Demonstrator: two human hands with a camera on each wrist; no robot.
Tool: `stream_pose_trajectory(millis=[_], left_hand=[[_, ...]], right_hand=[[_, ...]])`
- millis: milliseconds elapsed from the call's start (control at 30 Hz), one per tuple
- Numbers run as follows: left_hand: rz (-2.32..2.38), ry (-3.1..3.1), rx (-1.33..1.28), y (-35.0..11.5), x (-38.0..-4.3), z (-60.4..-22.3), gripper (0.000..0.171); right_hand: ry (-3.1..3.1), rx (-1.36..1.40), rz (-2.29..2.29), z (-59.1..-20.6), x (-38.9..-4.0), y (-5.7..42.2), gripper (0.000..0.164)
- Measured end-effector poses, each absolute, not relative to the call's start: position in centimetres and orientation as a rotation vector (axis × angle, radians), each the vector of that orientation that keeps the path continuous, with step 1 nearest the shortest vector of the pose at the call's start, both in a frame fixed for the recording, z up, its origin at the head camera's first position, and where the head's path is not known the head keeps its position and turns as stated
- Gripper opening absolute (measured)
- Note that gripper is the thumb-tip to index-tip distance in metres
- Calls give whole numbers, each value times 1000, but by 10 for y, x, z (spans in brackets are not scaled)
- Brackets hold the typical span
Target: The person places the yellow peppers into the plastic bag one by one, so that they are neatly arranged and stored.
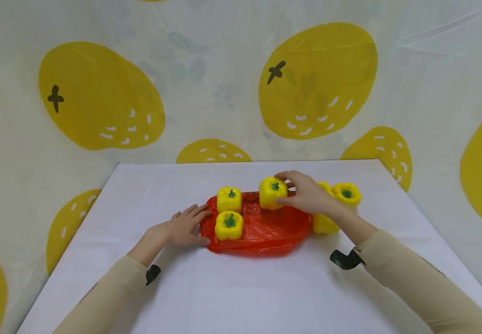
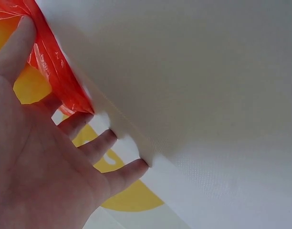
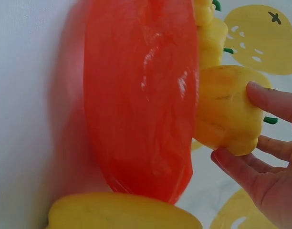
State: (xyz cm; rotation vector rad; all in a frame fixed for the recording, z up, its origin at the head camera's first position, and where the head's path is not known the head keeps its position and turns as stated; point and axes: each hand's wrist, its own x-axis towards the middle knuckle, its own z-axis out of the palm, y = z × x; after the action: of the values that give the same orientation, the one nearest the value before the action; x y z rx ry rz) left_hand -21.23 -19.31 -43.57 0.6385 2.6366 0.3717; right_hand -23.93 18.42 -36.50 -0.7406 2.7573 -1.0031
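A red plastic bag (image 1: 266,236) lies spread on the white table, its mouth facing up. Two yellow bell peppers with green stems, a rear one (image 1: 224,202) and a front one (image 1: 227,229), sit at its left side. My left hand (image 1: 185,227) rests at the bag's left edge with fingers spread; in the left wrist view the thumb touches the red plastic (image 2: 53,67). Over the back of the bag, my right hand (image 1: 305,192) grips another yellow bell pepper (image 1: 269,197) between thumb and fingers. The right wrist view shows this held pepper (image 3: 229,109) above the bag's rim.
Right of the bag stand more yellow bell peppers, one at the back right (image 1: 345,191) and one close by the bag (image 1: 324,224), partly behind my right forearm. A curtain (image 1: 220,93) printed with big yellow fruit hangs behind the table (image 1: 224,292).
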Motion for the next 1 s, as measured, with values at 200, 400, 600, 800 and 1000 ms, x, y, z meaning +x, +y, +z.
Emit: stream_pose_trajectory(millis=[200,400,600,800,1000], left_hand=[[375,2628,636,-192,-212,-435,88],[368,2634,638,-191,-212,-435,88],[365,2638,634,-191,-211,-435,88],[383,2637,631,-191,-210,-436,88],[392,2635,627,-190,-209,-435,88]], right_hand=[[2740,-765,-943,-370,-237,177,67],[2738,-761,-951,-374,-239,171,67],[2710,-736,-964,-376,-240,167,68],[2697,-710,-950,-378,-239,162,66],[2678,-709,-967,-381,-238,160,66]])
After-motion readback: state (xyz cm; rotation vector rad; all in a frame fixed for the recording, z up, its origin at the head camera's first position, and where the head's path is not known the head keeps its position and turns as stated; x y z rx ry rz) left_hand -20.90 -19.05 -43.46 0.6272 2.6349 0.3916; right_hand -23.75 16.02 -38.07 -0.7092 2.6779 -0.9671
